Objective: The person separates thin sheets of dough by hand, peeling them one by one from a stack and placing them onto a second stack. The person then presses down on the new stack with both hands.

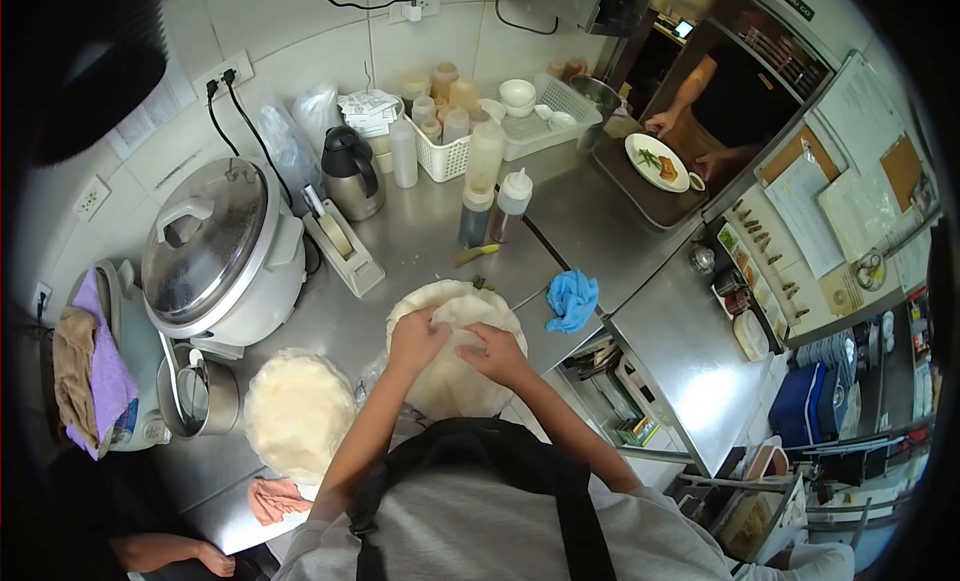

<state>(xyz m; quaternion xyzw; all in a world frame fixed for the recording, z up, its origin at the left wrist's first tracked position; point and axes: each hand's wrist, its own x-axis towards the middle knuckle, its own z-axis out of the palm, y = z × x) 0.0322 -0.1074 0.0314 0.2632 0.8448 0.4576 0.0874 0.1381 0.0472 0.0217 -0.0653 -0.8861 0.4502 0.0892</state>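
Observation:
In front of my body lies a stack of thin, pale round wrappers (432,396) on the steel counter. My left hand (418,341) is closed on the top wrapper (470,311) from the left, with its fingertips partly hidden. From the right, my right hand (496,357) pinches the same sheet. Small green pieces (483,282) show at the stack's far edge. Just beyond it lies a brush-like tool with a yellow handle (477,254). A second stack of wrappers (298,411) sits to the left, near a pink cloth (277,500).
A large rice cooker (225,251), a tape dispenser (343,249) and a steel jug (352,176) stand left. Sauce bottles (512,203) are behind the stack. A blue cloth (572,301) lies right. Another person's hands hold a tray (630,194) with a plate (645,173).

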